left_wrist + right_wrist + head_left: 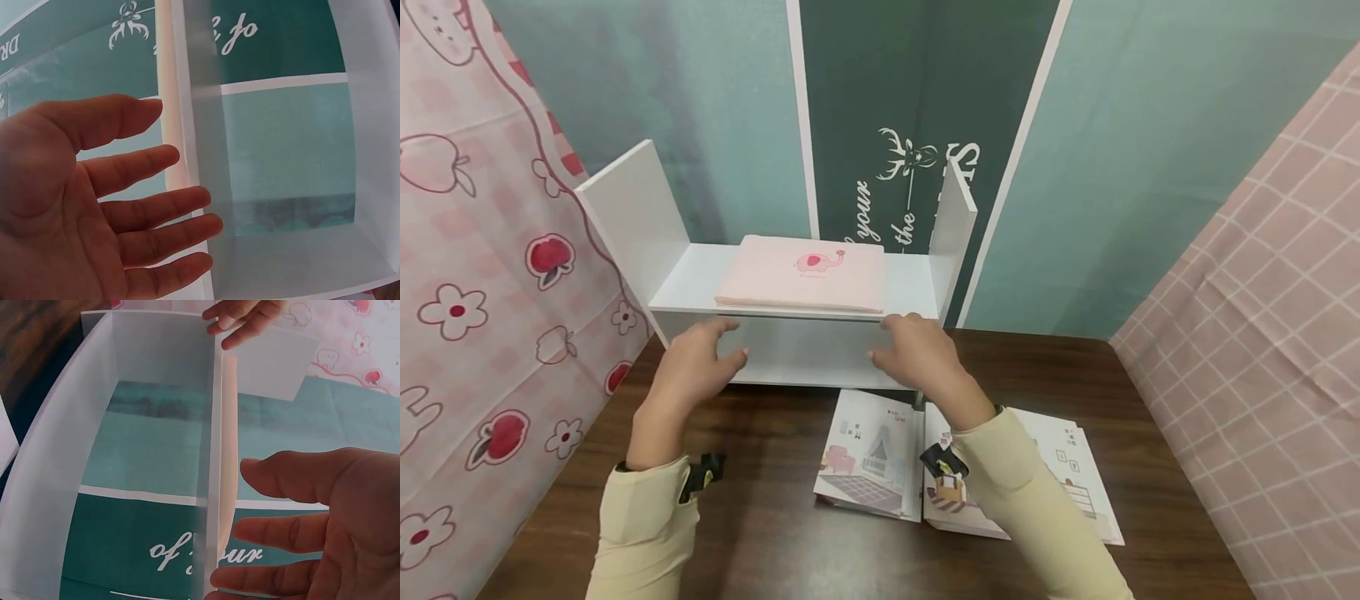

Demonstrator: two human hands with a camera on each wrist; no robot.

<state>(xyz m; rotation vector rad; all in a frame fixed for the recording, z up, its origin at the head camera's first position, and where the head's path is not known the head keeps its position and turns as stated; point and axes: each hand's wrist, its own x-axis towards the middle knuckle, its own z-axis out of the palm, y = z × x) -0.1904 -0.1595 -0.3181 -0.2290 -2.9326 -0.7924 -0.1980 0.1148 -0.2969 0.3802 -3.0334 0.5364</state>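
Note:
A white desktop shelf [910,271] with two upright side panels stands at the back of the table. On its upper board lies a flat pink rectangular item [775,279] printed with an elephant. My left hand [696,362] is just in front of the board's front edge, left of the pink item's near corner. My right hand [917,354] is at the same edge near the item's right corner. Both hands hold nothing. In the left wrist view the left fingers [156,209] are spread beside the board; the right fingers [281,531] are extended close to the pink item's edge.
Two illustrated books or booklets [868,458] lie on the dark wooden table [760,533] in front of the shelf, the right one [1067,450] partly under my right forearm. Behind stands a green curtain [1150,167]; patterned cloths [497,333] hang at both sides.

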